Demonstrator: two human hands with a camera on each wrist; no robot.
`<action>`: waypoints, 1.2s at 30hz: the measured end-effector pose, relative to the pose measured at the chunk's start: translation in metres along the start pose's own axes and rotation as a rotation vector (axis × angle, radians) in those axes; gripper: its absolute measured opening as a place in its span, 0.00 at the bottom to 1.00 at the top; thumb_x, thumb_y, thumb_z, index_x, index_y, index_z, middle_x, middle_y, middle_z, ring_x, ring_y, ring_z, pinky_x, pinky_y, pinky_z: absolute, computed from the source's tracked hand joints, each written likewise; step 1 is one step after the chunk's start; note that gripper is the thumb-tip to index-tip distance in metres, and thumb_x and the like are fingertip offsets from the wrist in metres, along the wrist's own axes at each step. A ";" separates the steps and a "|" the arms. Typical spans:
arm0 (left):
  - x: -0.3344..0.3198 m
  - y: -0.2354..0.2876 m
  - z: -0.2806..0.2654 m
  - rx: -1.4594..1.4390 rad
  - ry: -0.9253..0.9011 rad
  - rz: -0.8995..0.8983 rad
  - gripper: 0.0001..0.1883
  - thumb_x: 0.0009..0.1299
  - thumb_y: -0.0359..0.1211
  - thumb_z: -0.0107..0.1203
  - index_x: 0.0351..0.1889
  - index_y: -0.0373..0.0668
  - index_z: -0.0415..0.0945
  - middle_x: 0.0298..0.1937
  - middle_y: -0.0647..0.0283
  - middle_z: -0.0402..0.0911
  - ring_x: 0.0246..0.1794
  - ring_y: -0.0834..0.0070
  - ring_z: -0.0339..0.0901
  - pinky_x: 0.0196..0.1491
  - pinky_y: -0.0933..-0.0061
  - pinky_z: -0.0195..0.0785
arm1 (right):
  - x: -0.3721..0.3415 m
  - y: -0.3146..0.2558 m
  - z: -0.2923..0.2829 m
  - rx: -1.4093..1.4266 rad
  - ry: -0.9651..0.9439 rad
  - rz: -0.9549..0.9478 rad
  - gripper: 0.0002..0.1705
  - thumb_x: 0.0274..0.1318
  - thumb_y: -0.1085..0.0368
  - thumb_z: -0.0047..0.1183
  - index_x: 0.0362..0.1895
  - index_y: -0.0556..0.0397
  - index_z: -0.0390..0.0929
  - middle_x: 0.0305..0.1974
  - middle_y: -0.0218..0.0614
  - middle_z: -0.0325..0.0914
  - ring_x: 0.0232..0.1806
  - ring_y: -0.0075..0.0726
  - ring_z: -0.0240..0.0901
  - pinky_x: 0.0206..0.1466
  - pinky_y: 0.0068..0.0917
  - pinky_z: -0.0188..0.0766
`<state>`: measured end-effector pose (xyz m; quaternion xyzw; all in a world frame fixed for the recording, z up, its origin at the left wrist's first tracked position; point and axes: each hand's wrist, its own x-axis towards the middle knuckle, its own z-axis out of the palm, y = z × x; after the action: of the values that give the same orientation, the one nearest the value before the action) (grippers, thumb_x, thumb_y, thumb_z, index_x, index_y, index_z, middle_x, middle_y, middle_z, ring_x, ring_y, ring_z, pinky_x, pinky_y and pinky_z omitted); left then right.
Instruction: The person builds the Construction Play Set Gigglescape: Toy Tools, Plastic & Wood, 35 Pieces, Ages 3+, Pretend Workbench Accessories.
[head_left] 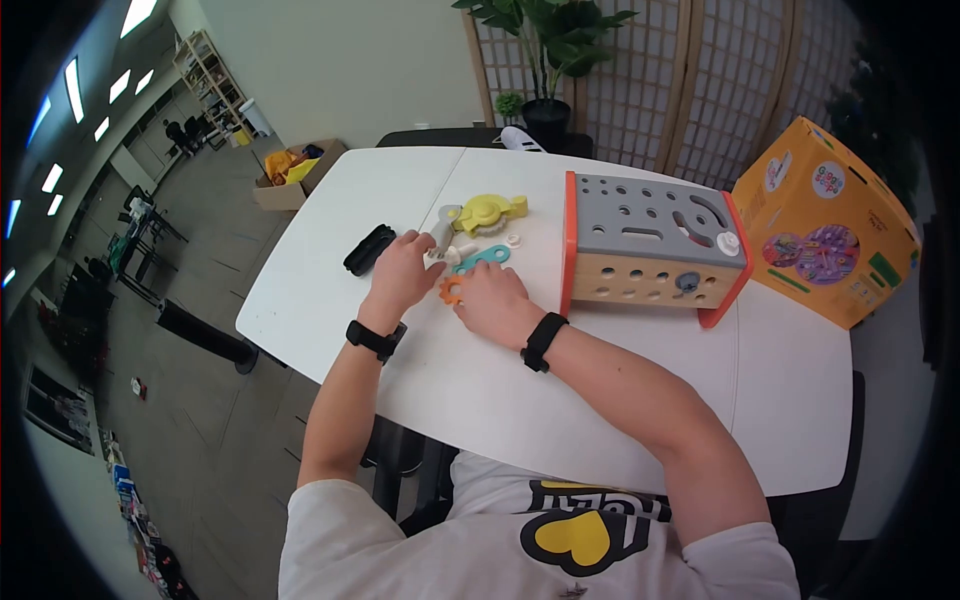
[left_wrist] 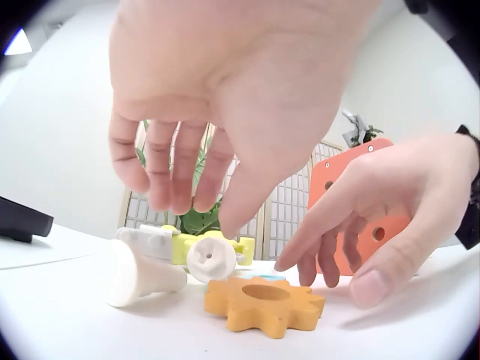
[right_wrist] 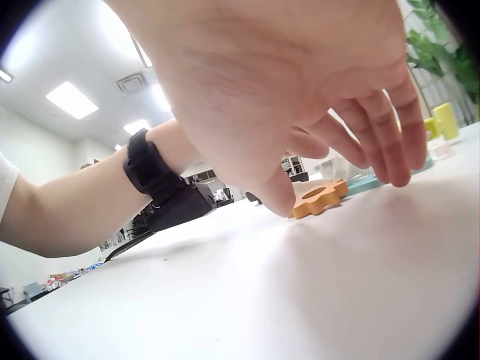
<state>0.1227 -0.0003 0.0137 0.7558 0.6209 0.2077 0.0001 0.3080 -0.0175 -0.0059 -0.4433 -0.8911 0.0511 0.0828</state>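
Note:
My left hand (head_left: 403,270) hovers over the small toy parts, palm down, with its fingers hanging loosely and nothing between them. Just below it are a white plastic bolt (left_wrist: 146,279) lying on its side and a white round piece (left_wrist: 210,257). An orange toy gear (left_wrist: 264,306) lies flat between the two hands. My right hand (head_left: 497,302) is beside the gear, fingers slightly bent, thumb tip close to the gear's edge in the right wrist view. Beyond its fingertips a teal toy wrench (head_left: 484,258) lies on the table.
Behind the parts lie a yellow toy (head_left: 489,212) with a grey toothed edge and a grey piece (head_left: 441,230). A black case (head_left: 369,250) lies left of my left hand. A toy workbench (head_left: 650,235) with orange ends stands right, before an orange carton (head_left: 835,225).

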 end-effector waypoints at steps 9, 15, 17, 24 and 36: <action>-0.013 -0.030 0.009 0.095 -0.204 -0.057 0.15 0.62 0.31 0.68 0.45 0.37 0.84 0.40 0.49 0.88 0.44 0.52 0.85 0.50 0.55 0.78 | 0.015 0.004 0.021 -0.004 0.073 -0.033 0.24 0.61 0.54 0.63 0.47 0.66 0.81 0.44 0.53 0.82 0.48 0.52 0.83 0.50 0.42 0.81; -0.023 -0.011 -0.017 -0.251 -0.010 -0.030 0.11 0.62 0.28 0.66 0.42 0.35 0.85 0.36 0.55 0.86 0.34 0.65 0.84 0.40 0.67 0.78 | 0.000 0.011 -0.013 0.342 0.039 0.011 0.22 0.55 0.59 0.63 0.44 0.68 0.79 0.34 0.54 0.82 0.38 0.57 0.84 0.44 0.44 0.83; -0.031 0.001 -0.035 -0.359 0.063 -0.033 0.12 0.62 0.29 0.67 0.43 0.35 0.85 0.34 0.58 0.84 0.32 0.71 0.82 0.37 0.72 0.76 | -0.007 0.010 -0.028 0.367 0.084 0.032 0.24 0.54 0.59 0.64 0.45 0.68 0.78 0.32 0.53 0.82 0.35 0.57 0.84 0.40 0.43 0.82; -0.055 0.035 -0.085 -0.436 0.090 0.042 0.12 0.64 0.28 0.68 0.45 0.35 0.86 0.34 0.63 0.84 0.30 0.78 0.79 0.34 0.78 0.73 | -0.025 0.005 -0.057 0.463 0.214 -0.014 0.26 0.52 0.61 0.67 0.51 0.66 0.77 0.30 0.53 0.83 0.32 0.54 0.84 0.37 0.40 0.82; -0.060 0.088 -0.091 -0.441 0.238 0.240 0.24 0.54 0.38 0.81 0.46 0.40 0.86 0.37 0.65 0.86 0.32 0.77 0.80 0.33 0.78 0.72 | -0.077 0.008 -0.081 0.401 0.569 -0.310 0.30 0.55 0.68 0.65 0.61 0.64 0.71 0.35 0.49 0.84 0.32 0.50 0.85 0.36 0.38 0.83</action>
<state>0.1681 -0.1006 0.1008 0.7761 0.4622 0.4237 0.0674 0.3756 -0.0731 0.0642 -0.2748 -0.8613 0.0860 0.4187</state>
